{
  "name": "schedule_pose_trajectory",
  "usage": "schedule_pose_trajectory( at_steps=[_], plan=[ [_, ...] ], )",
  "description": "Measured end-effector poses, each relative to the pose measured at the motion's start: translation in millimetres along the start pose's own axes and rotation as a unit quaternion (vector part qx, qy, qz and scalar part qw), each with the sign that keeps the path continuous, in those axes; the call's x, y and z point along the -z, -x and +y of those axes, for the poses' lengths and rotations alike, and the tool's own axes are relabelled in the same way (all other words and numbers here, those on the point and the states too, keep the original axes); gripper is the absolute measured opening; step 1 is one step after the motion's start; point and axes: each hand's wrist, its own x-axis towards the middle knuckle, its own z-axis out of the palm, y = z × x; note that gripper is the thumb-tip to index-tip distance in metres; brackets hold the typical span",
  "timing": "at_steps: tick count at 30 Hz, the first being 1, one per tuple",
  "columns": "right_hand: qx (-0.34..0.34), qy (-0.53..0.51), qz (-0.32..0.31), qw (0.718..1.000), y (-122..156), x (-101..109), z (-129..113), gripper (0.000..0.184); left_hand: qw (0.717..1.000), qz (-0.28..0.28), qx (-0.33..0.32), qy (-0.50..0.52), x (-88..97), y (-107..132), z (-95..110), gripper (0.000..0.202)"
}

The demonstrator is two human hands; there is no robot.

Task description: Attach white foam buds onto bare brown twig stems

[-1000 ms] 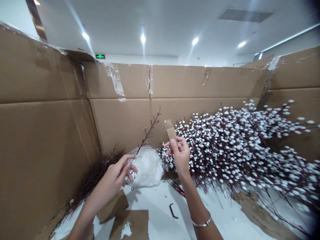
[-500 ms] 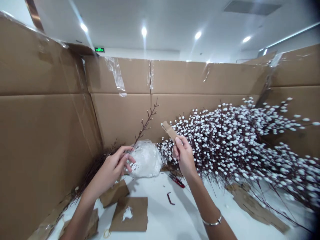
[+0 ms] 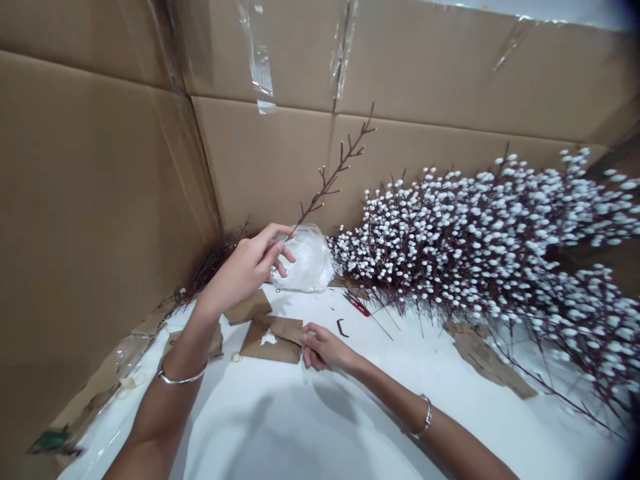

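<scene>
My left hand (image 3: 255,265) pinches the lower end of a bare brown artificial twig (image 3: 334,179), which slants up and to the right with short stubs along it. Low over the table, my right hand (image 3: 323,348) grips a small cardboard strip (image 3: 289,334). The strip's far end is at a white paste-like blob (image 3: 269,339) on a square cardboard piece (image 3: 287,355); whether it touches the blob I cannot tell. Behind my left fingers sits a clear plastic bag (image 3: 311,263) with small white beads in it.
A large heap of white-berried branches (image 3: 450,240) fills the right side. Darker twigs (image 3: 207,267) lie at left. A red cutter (image 3: 358,305), a dark bent piece (image 3: 341,327) and torn cardboard (image 3: 487,357) rest on the white table (image 3: 320,420). Cardboard walls (image 3: 280,147) stand around.
My right hand has come down and left with the cardboard strip, from mid-air to the cardboard square. My left hand still holds the twig. The view has tilted downward.
</scene>
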Motion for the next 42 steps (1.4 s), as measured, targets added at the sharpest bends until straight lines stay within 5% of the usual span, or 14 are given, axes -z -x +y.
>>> schedule_pose_trajectory(
  at_steps=[6, 13, 17, 22, 29, 33, 39, 42],
  plan=[
    [0.037, 0.119, 0.078, 0.989, 4.5, 1.5, 3.4, 0.025, 1.000, -0.001, -0.003, 0.006, 2.8, -0.7, -2.2, 0.030],
    [0.158, 0.217, 0.218, 0.938, 10.1, 12.6, -50.3, 0.028, 1.000, 0.010, -0.007, 0.021, 3.8, -1.5, -5.4, 0.032],
    [0.137, 0.411, 0.188, 0.881, 15.3, 5.1, -60.2, 0.022, 1.000, 0.014, -0.010, 0.025, 4.4, -0.7, -5.7, 0.032],
    [0.079, 0.600, 0.137, 0.784, 17.3, -11.4, -35.0, 0.029, 1.000, 0.012, -0.009, 0.015, 5.7, 0.1, -4.0, 0.032],
    [0.086, 0.653, 0.126, 0.742, 13.7, -9.9, -20.6, 0.021, 0.999, 0.012, -0.026, 0.017, 4.6, -0.9, -5.3, 0.030],
    [0.092, 0.620, 0.129, 0.768, 14.8, -5.5, -20.9, 0.020, 1.000, 0.007, -0.024, 0.011, 4.5, -1.3, -5.5, 0.028],
    [0.047, 0.306, 0.054, 0.949, 4.8, 17.2, -14.9, 0.023, 1.000, 0.007, -0.013, 0.014, 4.2, -1.2, -6.0, 0.026],
    [-0.002, 0.099, -0.033, 0.995, 1.8, 27.6, -14.4, 0.033, 1.000, 0.007, -0.013, 0.016, 4.3, -1.4, -5.9, 0.026]
  ],
)
